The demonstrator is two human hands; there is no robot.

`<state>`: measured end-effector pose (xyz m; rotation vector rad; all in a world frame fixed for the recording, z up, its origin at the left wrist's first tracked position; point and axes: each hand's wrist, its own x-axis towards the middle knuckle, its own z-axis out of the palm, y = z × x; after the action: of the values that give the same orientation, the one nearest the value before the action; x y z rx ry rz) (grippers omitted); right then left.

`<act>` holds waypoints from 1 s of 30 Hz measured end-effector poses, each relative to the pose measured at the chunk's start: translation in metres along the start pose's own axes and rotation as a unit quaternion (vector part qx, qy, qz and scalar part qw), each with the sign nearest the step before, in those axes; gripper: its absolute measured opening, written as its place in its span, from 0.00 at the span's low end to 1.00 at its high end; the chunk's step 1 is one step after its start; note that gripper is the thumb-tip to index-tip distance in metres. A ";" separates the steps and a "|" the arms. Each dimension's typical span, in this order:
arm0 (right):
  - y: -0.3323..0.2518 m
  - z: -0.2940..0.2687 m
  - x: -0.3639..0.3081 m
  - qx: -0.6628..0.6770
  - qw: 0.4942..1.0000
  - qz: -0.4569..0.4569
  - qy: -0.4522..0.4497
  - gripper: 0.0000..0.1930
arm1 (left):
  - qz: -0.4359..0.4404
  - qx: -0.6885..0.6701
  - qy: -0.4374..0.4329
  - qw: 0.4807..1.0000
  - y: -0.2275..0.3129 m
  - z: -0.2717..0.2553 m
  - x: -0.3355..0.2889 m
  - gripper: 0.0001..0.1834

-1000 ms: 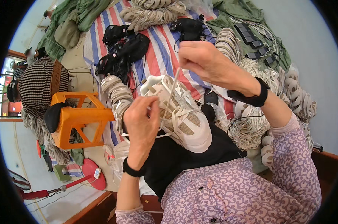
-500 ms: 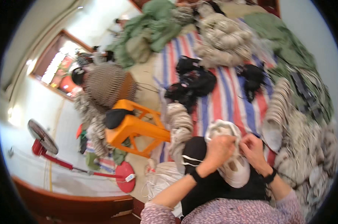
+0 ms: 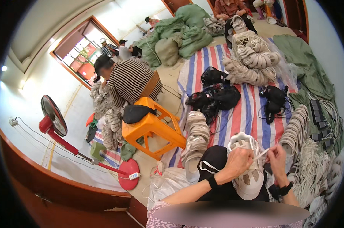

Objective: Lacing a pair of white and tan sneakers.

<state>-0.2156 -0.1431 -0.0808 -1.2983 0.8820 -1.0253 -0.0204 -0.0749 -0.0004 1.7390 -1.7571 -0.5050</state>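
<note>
White shoe upper (image 3: 247, 173) on the lap looks light & floppy, so the left hand (image 3: 237, 162) clamps its top edge w/ closed fingers while the right hand (image 3: 277, 156) pinches the thin lace (image 3: 261, 155) taut, best held near the eyelets.

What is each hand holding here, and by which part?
Left hand holds the white shoe upper near its top middle; right hand pinches its white lace.

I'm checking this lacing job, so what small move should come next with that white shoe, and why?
Probably draw the lace snug with the right hand. It stretches from the white shoe to that hand's pinch, while the left hand steadies the shoe on the lap.
</note>
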 end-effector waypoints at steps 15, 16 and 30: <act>-0.056 -0.037 0.013 -0.257 0.951 -0.140 -0.102 0.08 | -0.200 0.106 0.231 0.946 -0.165 -0.182 -0.084 0.08; -0.062 -0.023 0.009 -0.242 0.947 -0.167 -0.132 0.07 | -0.180 0.098 0.231 0.951 -0.165 -0.177 -0.085 0.08; -0.063 0.042 -0.010 -0.424 0.816 -0.333 -0.206 0.10 | -0.278 -0.029 0.213 0.936 -0.180 -0.142 -0.113 0.11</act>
<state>-0.1856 -0.1193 -0.0145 -2.6137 0.5320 -0.7958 0.2030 0.0462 -0.0294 2.1088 -0.9350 -0.3610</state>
